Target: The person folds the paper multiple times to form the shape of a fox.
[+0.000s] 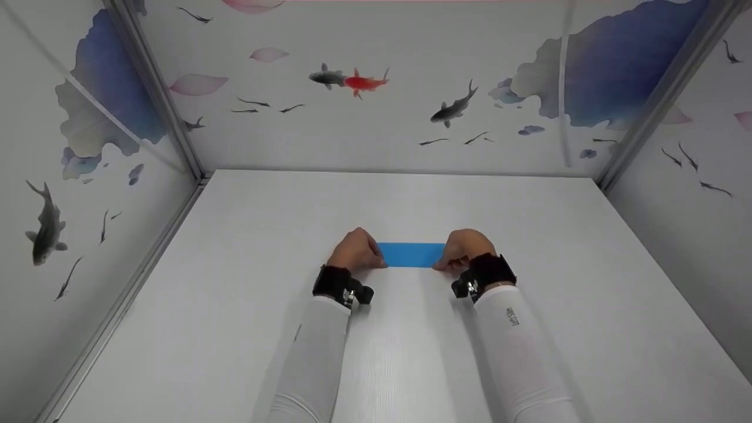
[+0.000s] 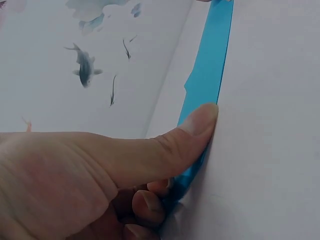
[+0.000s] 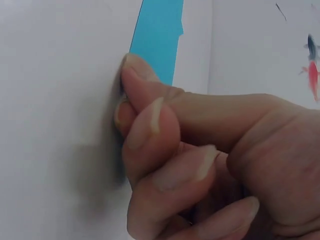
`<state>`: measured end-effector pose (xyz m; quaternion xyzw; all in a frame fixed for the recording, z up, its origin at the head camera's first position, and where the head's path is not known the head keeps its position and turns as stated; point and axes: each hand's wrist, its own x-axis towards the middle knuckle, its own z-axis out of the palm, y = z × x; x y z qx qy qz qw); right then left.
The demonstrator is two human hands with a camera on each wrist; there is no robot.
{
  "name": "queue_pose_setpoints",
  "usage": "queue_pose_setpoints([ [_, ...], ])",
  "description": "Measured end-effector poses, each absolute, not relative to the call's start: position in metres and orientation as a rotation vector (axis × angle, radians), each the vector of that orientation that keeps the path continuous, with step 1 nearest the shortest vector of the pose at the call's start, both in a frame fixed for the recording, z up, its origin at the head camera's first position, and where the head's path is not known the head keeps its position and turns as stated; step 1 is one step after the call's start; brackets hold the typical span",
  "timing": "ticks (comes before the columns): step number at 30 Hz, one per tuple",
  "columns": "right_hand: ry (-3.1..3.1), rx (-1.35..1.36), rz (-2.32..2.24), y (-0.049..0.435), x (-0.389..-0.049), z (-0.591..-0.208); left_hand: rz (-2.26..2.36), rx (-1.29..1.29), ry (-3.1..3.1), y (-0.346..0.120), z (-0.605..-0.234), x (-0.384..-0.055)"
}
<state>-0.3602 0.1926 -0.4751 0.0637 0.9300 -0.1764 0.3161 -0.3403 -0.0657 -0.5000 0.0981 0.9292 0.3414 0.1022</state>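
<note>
White walls [image 1: 376, 155] printed with fish, petals and blue-grey leaf shapes stand along the back and both sides, with grey metal framing [image 1: 155, 88] at the corners. Between them spreads a plain white table [image 1: 176, 323].

Two arms in white sleeves [image 1: 311, 358] reach forward over the table from the near side, roughly parallel. Beyond the cuffs, the left hand [image 1: 356, 248] and the right hand [image 1: 470, 247] face each other at about the same depth, apart from one another. Both are grasping: each pinches one end of the same piece, thumb on the near face, with the remaining fingers curled in. Black wrist straps [image 1: 332, 282] carrying small cameras circle both wrists.

The piece is a smooth, flat blue strip [image 1: 411, 255], its material unclear. It lies directly between the hands, ahead of the person, its long axis running left to right from one pinch to the other. Neither hand is nearer; each has its own end. The middle looks straight, while the left end bends beyond the thumb. Whether its lower edge touches the table cannot be told.

Smallest of all, a little jagged step [image 2: 187, 88] breaks the strip's far edge.
</note>
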Motion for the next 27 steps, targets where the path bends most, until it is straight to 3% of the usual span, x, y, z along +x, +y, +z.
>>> queue_pose_setpoints([
  [13, 2.418, 0.201, -0.741, 0.195, -0.349, -0.480, 0.993, 0.255, 2.714, -0.064, -0.500, -0.342],
  [22, 2.545, 0.326, -0.559, 0.177, -0.346, -0.486, 0.864, 0.146, 2.959, -0.036, -0.507, -0.343],
  [27, 2.575, 0.293, -0.540, 0.171, -0.342, -0.482, 0.768, 0.303, 3.030, -0.026, -0.503, -0.347],
])
